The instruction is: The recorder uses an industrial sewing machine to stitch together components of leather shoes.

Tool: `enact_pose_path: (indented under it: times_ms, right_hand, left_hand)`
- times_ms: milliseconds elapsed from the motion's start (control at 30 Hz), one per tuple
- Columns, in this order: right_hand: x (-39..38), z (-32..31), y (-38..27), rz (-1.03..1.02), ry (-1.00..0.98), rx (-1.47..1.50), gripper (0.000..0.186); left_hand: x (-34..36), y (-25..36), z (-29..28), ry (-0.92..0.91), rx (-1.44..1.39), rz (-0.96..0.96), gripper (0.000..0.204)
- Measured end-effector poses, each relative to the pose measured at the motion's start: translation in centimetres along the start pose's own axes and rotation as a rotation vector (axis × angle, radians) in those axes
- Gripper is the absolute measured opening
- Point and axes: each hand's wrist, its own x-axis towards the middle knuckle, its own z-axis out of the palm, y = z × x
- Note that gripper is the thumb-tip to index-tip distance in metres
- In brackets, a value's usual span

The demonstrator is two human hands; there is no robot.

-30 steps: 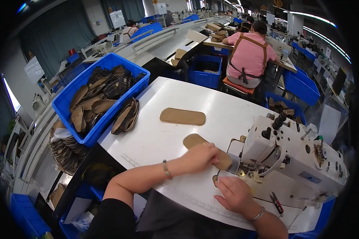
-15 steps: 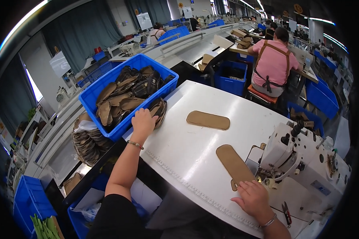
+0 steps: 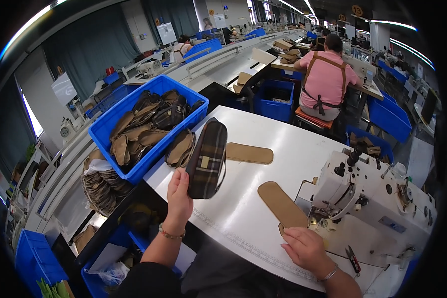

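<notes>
Fingers of the left hand (image 3: 179, 201) are closed on a long, round-ended cloth pouch in dark plaid (image 3: 207, 144), pinching it near 7 o'clock on its edge. The pouch is up in the air over the smooth, white, flat worktop (image 3: 238, 208), at 10 o'clock from the right hand (image 3: 308, 248).

The step in hand looks like holding the pouch up while a piece waits by the machine. A next move would call for a firm pinch, and a turn toward between 10 and 11 if the pouch is to match that piece.

With 12 o'clock straight ahead of the person, the pouch's long side runs from between 6 and 7 to between 12 and 1. Its plaid face, with a small pale patch, shows toward the person.

The right fingers bend over the near end of a long, flat, round-ended tan strip (image 3: 282, 202); I cannot tell if they grip it or just rest there. This strip points to between 10 and 11, just beside the white metal sewing machine (image 3: 377, 188).
</notes>
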Motion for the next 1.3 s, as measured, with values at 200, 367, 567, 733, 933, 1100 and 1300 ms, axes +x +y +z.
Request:
enact_pose_path:
  times_ms: [200, 367, 567, 733, 933, 1100, 1300]
  right_hand:
    - [0.4, -0.4, -2.3, 0.470, -0.221, 0.837, 0.047]
    - [-1.0, 0.9, -2.2, 0.655, -0.204, 1.282, 0.041]
    - [-1.9, 0.3, -0.6, 0.775, 0.021, 1.548, 0.024]
    - [-1.4, -1.1, 0.1, 0.772, -0.106, 1.659, 0.011]
    - [-1.4, -0.2, -0.6, 0.831, -0.240, 1.484, 0.009]
    - [-1.3, -0.4, -0.9, 0.880, -0.225, 1.346, 0.007]
    - [-0.6, -0.7, -1.4, 0.709, -0.655, 1.218, 0.017]
  left_hand:
    - [-9.7, -2.7, 8.6, -0.120, -0.362, -0.286, 0.027]
    - [-14.1, -6.0, 9.1, -0.209, -0.394, -0.369, 0.019]
    - [-14.0, -4.8, 8.2, -0.541, -0.720, -0.679, 0.058]
    - [-12.2, -3.1, 6.3, -0.700, -0.865, -1.139, 0.073]
    - [-11.4, -3.0, 7.0, -0.994, -0.068, -0.770, 0.020]
    - [-12.3, -3.8, 7.8, -0.900, 0.189, -0.712, 0.018]
    - [-13.0, -4.8, 8.8, -0.731, 0.208, -0.375, 0.021]
